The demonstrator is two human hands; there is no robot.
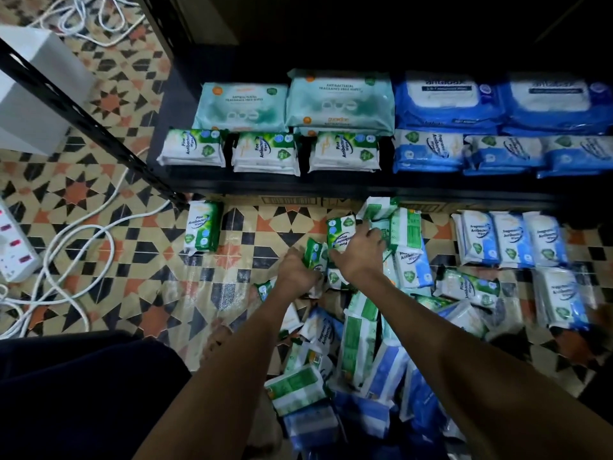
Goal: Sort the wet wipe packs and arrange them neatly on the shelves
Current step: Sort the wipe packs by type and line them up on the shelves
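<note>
Closest to the camera, a loose heap of wet wipe packs (361, 356) lies jumbled on the patterned tiled floor (132, 247), green-and-white ones mixed with blue-and-white ones, some flat and some tipped on edge. Both bare forearms reach over the heap. At its far end the left hand (295, 272) has its fingers curled round a small green pack (313, 254), while the right hand (356, 252) grips an upright green Pine Antibacterial pack (338, 235), fingers wrapped over its far side. Just left of the hands a single green pack (203, 230) stands alone on the tiles; to the right, a row of blue packs (510, 239) stands side by side. Beyond, the black shelf (331, 185) carries three stacks of green packs (265, 154) in front at left, blue packs (497, 156) in front at right, large teal packs (292, 104) behind the green, and large blue packs (497, 104) behind the blue.
</note>
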